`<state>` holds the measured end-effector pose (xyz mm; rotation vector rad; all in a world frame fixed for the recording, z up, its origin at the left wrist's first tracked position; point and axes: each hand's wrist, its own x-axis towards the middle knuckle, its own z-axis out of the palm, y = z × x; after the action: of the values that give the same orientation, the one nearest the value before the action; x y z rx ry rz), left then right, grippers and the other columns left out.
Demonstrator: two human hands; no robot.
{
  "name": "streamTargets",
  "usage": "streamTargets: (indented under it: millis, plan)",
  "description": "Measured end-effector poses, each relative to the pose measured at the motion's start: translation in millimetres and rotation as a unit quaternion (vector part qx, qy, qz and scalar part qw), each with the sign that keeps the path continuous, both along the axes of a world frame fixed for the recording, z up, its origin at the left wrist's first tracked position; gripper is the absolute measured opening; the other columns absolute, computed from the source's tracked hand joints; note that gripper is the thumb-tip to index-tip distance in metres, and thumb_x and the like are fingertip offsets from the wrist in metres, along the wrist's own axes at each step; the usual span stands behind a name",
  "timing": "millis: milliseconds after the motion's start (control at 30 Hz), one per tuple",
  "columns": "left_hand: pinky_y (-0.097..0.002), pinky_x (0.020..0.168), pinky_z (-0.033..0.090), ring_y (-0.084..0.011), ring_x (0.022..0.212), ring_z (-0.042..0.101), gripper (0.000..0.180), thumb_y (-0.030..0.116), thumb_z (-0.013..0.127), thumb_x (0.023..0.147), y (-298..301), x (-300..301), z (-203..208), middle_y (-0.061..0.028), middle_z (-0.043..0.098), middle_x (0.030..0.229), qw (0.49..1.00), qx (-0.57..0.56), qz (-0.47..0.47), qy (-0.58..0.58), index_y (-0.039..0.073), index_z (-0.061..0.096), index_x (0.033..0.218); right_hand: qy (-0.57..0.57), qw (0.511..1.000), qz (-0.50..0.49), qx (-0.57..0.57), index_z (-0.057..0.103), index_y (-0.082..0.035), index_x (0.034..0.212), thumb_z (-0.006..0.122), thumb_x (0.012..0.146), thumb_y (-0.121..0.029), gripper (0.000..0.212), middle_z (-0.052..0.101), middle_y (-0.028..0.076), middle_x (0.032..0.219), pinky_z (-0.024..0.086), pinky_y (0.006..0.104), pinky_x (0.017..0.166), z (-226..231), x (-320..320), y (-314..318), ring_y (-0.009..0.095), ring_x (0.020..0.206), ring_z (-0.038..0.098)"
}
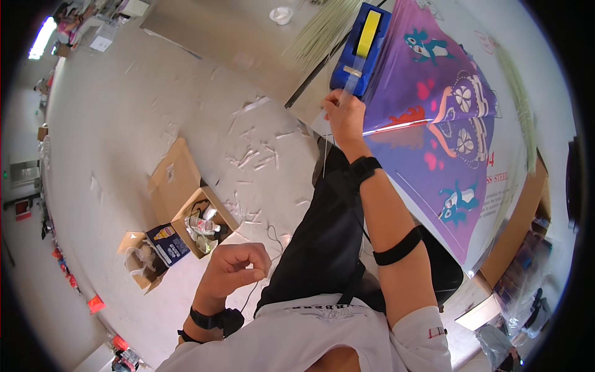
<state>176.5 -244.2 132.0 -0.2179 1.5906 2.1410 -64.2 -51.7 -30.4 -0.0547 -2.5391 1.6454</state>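
My right hand (346, 118) is at the near end of a blue tape dispenser (378, 40), its fingers pinched on a strip of clear tape (352, 82) that comes off the dispenser. Below those fingers runs a thin pale stick (326, 152); whether they also grip it I cannot tell. Just right of that hand, a purple kite (403, 158) printed with cartoon figures and pink hearts lies spread on the table. My left hand (234, 268) hangs at the lower middle, away from the table, with fingers loosely curled in and nothing seen in them.
Bundles of thin pale sticks (325, 31) lie at the table's far side and along its right (520, 105). On the floor at left stand an open cardboard box (214, 214) holding a plastic bottle and a smaller box (136, 239). White scraps (254, 155) litter the floor.
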Motion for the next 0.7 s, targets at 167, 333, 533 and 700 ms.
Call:
streamTargets:
  millis: [167,333,533,700]
  plan:
    - [-0.0281,0.057,0.037,-0.0154,0.063,0.048,0.018,0.009,0.067,0.076,4,2,-8,-0.0090,0.054,0.068,1.000,0.018,-0.015,-0.016,-0.001,0.054,0.069,-0.019,0.992,-0.060,-0.112,0.061,0.003,0.077,0.061,0.082,-0.003,0.008,0.059,0.007,0.063,0.045,0.0260,0.050,7,-3,5,0.013,0.052,0.059]
    - [-0.0277,0.058,0.037,-0.0154,0.064,0.048,0.016,0.007,0.065,0.077,2,7,-20,-0.0087,0.054,0.070,1.000,0.010,-0.025,-0.011,-0.002,0.054,0.070,-0.179,0.792,-0.193,-0.551,0.061,-0.001,0.075,0.062,0.084,-0.008,0.011,0.065,0.008,0.072,0.045,0.0263,0.055,59,2,14,0.016,0.066,0.063]
    - [-0.0254,0.066,0.040,-0.0128,0.072,0.051,0.009,0.001,0.063,0.080,-1,10,-32,-0.0059,0.057,0.076,0.998,-0.005,-0.053,-0.041,-0.002,0.057,0.074,-0.157,0.811,-0.151,-0.544,0.060,-0.003,0.077,0.064,0.083,-0.008,0.009,0.064,0.007,0.076,0.043,0.0247,0.063,60,1,19,0.014,0.072,0.061]
    - [-0.0236,0.065,0.040,-0.0104,0.071,0.050,0.009,0.002,0.063,0.078,-14,17,-49,-0.0036,0.057,0.077,0.994,-0.053,-0.082,-0.041,0.000,0.057,0.072,-0.127,0.800,-0.088,-0.580,0.061,-0.002,0.075,0.065,0.081,-0.006,0.008,0.064,0.008,0.077,0.045,0.0286,0.066,50,8,19,0.016,0.070,0.060]
